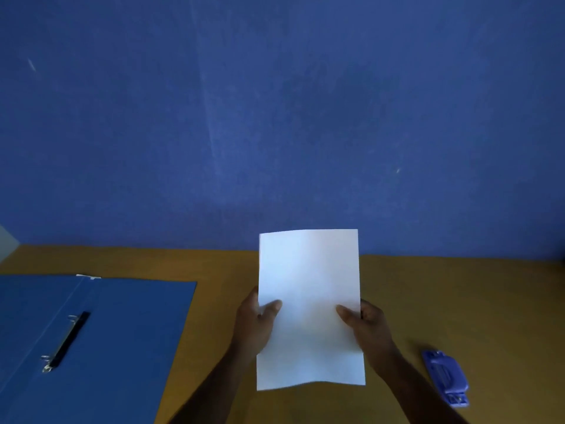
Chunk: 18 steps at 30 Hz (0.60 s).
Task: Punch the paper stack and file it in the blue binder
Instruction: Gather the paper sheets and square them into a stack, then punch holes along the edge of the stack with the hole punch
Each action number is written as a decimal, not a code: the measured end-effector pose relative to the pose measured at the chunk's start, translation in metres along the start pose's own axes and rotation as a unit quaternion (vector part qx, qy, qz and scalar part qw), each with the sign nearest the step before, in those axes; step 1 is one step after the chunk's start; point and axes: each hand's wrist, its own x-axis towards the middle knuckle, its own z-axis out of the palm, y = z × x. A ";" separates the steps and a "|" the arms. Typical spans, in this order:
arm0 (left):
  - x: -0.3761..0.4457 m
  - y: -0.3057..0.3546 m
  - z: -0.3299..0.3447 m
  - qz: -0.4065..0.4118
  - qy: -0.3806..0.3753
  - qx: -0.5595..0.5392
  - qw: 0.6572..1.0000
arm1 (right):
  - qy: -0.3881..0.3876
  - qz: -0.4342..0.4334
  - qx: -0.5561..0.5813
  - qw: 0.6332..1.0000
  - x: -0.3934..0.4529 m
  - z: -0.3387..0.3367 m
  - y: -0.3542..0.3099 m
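A white paper stack [308,270] is held upright above the desk in the middle of the view. My left hand [255,324] pinches its left edge, thumb on the front. My right hand [365,324] pinches the right edge the same way. The blue binder [122,347] lies open on the desk at the left, its black ring mechanism [65,342] with metal rings showing. A blue hole punch [446,377] lies on the desk at the lower right, apart from both hands.
The brown wooden desk [458,301] runs up against a blue wall [275,117]. The binder reaches past the left and bottom edges of the view. A pale corner [6,240] shows at the far left.
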 end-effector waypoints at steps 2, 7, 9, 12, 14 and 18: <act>-0.001 -0.004 0.003 -0.026 -0.023 0.022 0.999 | -0.016 0.048 0.011 0.999 0.000 -0.008 0.004; -0.013 -0.020 0.017 -0.079 -0.060 0.042 0.994 | -0.052 0.133 -0.010 0.990 -0.014 -0.028 0.014; -0.016 -0.043 0.028 -0.085 -0.066 0.021 0.994 | -0.059 0.147 -0.010 0.987 -0.020 -0.035 0.017; -0.034 -0.025 0.037 -0.101 -0.066 0.012 0.993 | -0.046 0.165 -0.035 0.985 -0.027 -0.050 0.023; -0.041 -0.022 0.045 -0.101 -0.052 0.013 0.993 | -0.021 0.175 -0.041 0.983 -0.029 -0.067 0.026; -0.044 -0.037 0.067 -0.104 -0.041 0.014 0.994 | 0.083 0.170 -0.068 0.980 -0.030 -0.119 0.025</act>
